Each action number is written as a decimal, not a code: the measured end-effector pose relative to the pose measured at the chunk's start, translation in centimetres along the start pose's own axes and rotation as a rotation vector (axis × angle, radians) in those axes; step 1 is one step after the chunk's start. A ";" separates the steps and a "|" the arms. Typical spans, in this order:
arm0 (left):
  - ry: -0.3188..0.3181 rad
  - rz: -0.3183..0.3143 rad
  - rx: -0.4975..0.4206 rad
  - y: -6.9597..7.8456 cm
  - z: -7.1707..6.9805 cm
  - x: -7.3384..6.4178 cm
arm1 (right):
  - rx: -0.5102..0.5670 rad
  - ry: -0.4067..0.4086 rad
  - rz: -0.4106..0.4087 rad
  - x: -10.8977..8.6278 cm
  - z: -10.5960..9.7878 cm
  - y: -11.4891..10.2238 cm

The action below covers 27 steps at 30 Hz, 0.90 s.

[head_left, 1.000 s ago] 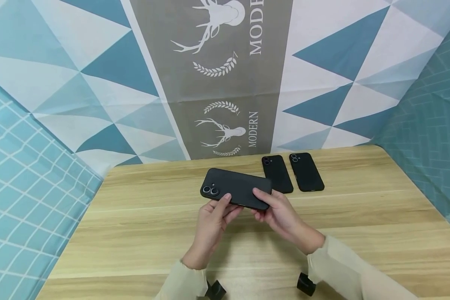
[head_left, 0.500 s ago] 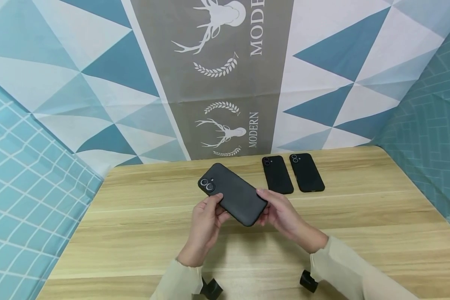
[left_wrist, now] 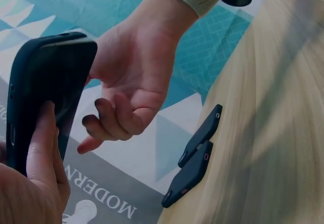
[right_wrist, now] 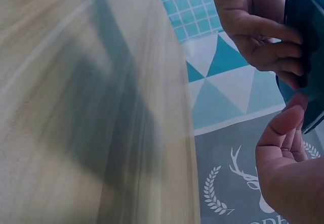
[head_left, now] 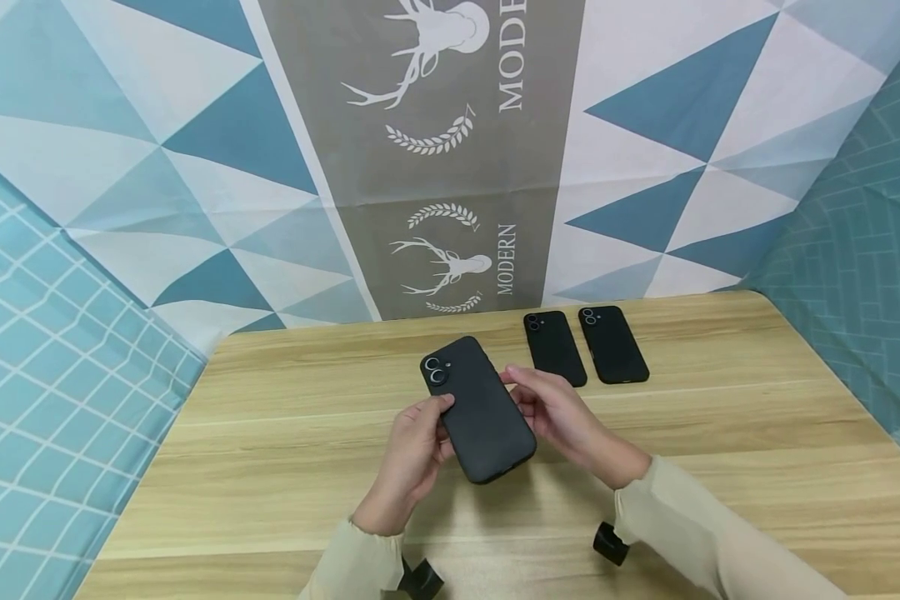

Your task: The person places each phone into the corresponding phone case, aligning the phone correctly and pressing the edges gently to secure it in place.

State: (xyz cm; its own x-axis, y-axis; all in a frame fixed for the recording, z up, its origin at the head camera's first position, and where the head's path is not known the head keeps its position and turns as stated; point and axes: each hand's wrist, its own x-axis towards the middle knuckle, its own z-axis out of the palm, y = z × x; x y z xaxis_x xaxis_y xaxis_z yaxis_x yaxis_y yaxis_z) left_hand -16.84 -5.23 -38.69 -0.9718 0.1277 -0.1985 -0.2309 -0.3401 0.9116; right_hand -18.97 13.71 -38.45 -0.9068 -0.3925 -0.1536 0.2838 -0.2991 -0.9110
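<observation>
A smartphone in a matte black case is held above the table, tilted, its twin camera rings at the upper left. My left hand grips its left edge, thumb on the back and fingers spread under the screen side, as the left wrist view shows of the phone's glossy face. Beside the phone's right edge is my right hand, fingers loosely bent; in the left wrist view a gap separates most of this right hand from the phone. Two similar black phones, a left one and a right one, lie camera side up behind.
The wooden table reaches back to a patterned cloth backdrop with deer prints. Blue tiled-print cloth hangs at the left side. Black wrist devices, such as the one under the right sleeve, sit below both cuffs.
The phone has turned clockwise from nearly sideways to closer to upright. My right hand has come off its lower right corner and moved up along its right side; the left keeps its grip.
</observation>
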 end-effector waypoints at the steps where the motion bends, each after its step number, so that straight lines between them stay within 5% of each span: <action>1: -0.006 -0.008 0.009 -0.1 0.0 0.0 | -0.002 0.001 0.004 0.1 0.0 0.0; 16: -0.248 -0.136 0.132 -0.8 -0.2 -0.3 | -0.049 -0.072 0.063 1.1 -0.7 -0.1; 27: -0.301 -0.175 0.129 -0.4 -0.6 -0.3 | 0.043 -0.083 0.015 0.8 -1.1 0.0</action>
State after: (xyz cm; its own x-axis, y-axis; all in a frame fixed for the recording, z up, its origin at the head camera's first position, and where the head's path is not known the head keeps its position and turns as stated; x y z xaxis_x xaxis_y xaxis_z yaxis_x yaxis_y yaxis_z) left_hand -16.49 -5.70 -39.22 -0.8558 0.4484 -0.2582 -0.3655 -0.1707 0.9150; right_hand -20.05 14.35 -39.00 -0.8741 -0.4672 -0.1329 0.3114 -0.3291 -0.8915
